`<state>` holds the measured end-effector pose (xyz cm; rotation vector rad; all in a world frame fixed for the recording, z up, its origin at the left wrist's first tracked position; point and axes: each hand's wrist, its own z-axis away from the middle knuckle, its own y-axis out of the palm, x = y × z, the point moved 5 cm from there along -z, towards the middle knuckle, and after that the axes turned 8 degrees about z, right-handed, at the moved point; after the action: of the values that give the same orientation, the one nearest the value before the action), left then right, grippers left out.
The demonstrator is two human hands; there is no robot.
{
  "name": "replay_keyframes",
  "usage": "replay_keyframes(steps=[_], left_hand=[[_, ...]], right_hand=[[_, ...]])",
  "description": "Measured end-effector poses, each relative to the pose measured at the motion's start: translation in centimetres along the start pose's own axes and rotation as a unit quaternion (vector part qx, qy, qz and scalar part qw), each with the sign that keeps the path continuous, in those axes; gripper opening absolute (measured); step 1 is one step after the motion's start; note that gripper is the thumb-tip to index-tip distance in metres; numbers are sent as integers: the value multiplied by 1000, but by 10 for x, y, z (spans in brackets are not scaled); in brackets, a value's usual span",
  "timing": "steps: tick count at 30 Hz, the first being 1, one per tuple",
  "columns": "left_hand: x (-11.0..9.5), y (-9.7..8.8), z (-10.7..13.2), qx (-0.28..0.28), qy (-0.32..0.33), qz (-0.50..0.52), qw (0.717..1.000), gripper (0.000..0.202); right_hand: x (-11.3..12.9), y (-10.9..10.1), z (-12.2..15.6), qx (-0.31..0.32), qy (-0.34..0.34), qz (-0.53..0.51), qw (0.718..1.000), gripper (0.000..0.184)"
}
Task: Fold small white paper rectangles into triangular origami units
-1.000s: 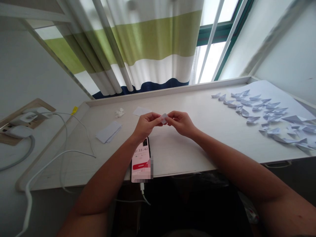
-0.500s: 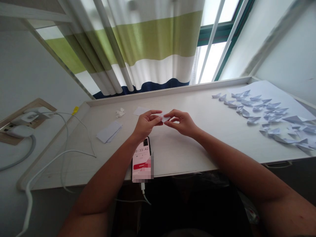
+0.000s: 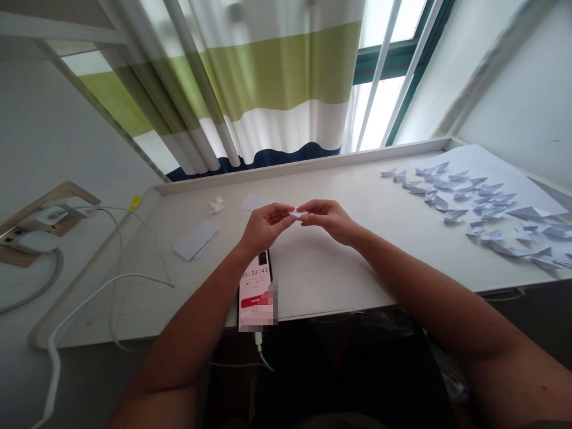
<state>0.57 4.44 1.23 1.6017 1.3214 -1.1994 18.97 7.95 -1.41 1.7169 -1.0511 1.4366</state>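
Observation:
Both my hands meet above the middle of the white desk [image 3: 393, 250]. My left hand [image 3: 263, 226] and my right hand [image 3: 328, 219] each pinch one end of a small folded piece of white paper [image 3: 297, 213], held flat between the fingertips just above the desk. A phone [image 3: 255, 291] with a running timer lies under my left wrist at the desk's front edge.
Several folded paper triangles [image 3: 465, 199] lie spread on a white sheet [image 3: 522, 170] at the right. Small paper slips [image 3: 196, 239] and a crumpled scrap [image 3: 215, 205] lie at the left. White cables [image 3: 111, 280] run from a wall socket [image 3: 40, 223]. A striped curtain [image 3: 250, 89] hangs behind.
The small paper went from upright between my fingertips to flatter and lower. Both hands shifted slightly. The phone timer advanced by a second.

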Motion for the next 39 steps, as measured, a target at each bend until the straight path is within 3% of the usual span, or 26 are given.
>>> replay_keyframes(steps=[5, 9, 12, 18, 25, 33, 39], left_hand=[[2, 2, -1, 18, -4, 11, 1000, 35], [7, 5, -1, 27, -27, 33, 999, 36], [8, 4, -1, 9, -31, 35, 999, 38], [10, 0, -2, -20, -29, 23, 999, 45], [8, -3, -2, -45, -29, 39, 998, 54], [15, -3, -2, -58, -96, 63, 992, 49], [16, -2, -2, -50, -88, 57, 993, 46]], right_hand=[[5, 1, 0, -27, -51, 65, 996, 41], [16, 5, 6, -71, -145, 192, 968, 43], [19, 9, 9, -77, -177, 219, 956, 40], [11, 2, 7, -104, -134, 178, 969, 50], [7, 4, 5, -63, -96, 152, 982, 46], [1, 9, 2, -59, -91, 117, 987, 50], [-1, 7, 1, -49, -81, 142, 985, 45]])
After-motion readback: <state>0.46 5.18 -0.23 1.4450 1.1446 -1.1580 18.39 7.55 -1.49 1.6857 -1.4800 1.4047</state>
